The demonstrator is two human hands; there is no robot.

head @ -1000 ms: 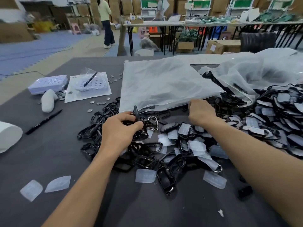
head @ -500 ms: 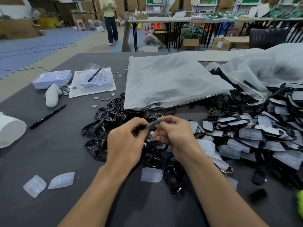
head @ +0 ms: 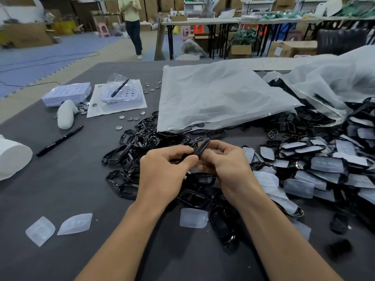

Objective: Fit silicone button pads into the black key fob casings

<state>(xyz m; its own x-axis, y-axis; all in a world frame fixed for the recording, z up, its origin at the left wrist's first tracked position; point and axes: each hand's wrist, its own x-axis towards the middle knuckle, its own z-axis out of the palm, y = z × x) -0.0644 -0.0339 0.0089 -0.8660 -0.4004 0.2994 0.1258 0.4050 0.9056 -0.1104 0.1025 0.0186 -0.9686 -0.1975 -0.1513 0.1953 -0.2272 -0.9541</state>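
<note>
Casing [head: 202,148] edge-on in tight pinch between curled fingers [head: 178,149] of left hand [head: 162,176] and right hand [head: 230,170]

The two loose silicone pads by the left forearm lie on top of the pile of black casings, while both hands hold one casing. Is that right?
Not quite. The head view shows the two loose silicone pads lying on the bare table, clear of the pile of black casings. The left hand and right hand do hold one casing together.
</note>
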